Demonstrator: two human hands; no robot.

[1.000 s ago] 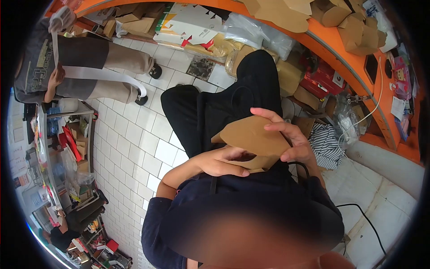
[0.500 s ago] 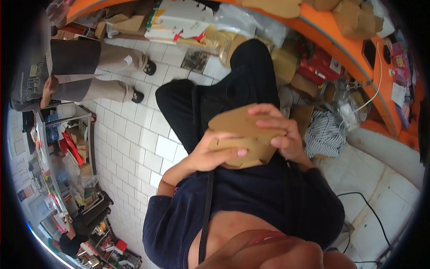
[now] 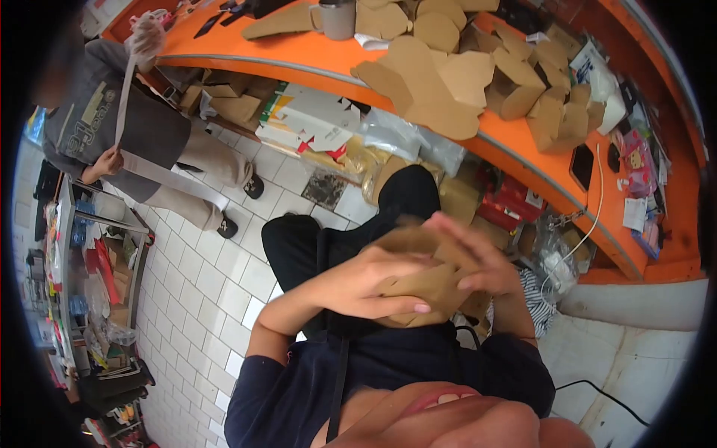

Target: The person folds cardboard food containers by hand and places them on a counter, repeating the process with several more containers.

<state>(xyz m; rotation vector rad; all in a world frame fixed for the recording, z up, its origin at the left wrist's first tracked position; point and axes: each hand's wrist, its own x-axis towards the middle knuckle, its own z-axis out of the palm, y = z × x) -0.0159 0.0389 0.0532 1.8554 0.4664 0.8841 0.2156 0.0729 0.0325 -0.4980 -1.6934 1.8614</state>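
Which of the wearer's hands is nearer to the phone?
Right. The right hand is at the right side of the box, below and left of the phone in the picture; the left hand, at the box's left side, is farther away.

More orange surface and a grey mug now show at the frame's top, while the brown box sits lower.

Large pale lettering runs up the dark grey shirt at ten o'clock; "Jea" can be made out, with what looks like a "1" beside it, the rest unclear. Blue print on the white pack at two o'clock, marks on the white box at eleven and the small label on the red box toward three are too small to read.
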